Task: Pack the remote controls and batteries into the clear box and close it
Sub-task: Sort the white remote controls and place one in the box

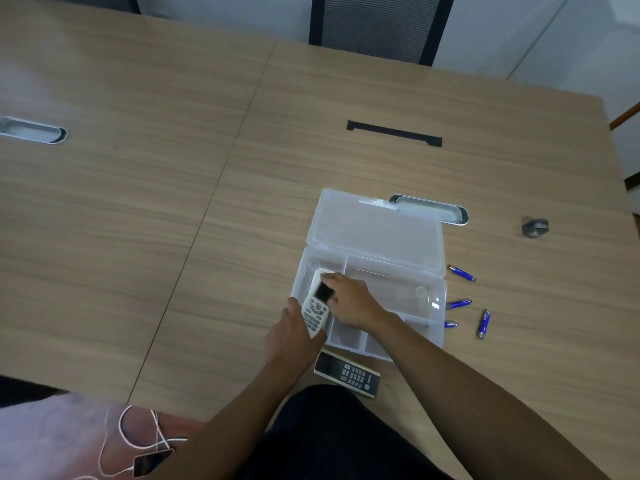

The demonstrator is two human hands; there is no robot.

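While the clear box (377, 299) sits open near the table's (138, 202) near edge with its lid (375, 225) laid flat back toward the far edge, both hands hold a white remote control (316, 306) over the box's left compartment. Its top end lies inside that compartment and its bottom end sticks out over the box's near-left rim. The left hand (291, 336) grips the bottom end, thumb along the left side, other fingers hidden underneath. The right hand (349, 299) pinches the top end, by the dark screen, with its fingers curled close together. A black remote control (347, 374) lies on the table just beside the box's near wall. Four blue batteries (462, 273) lie scattered beside the box's right wall.
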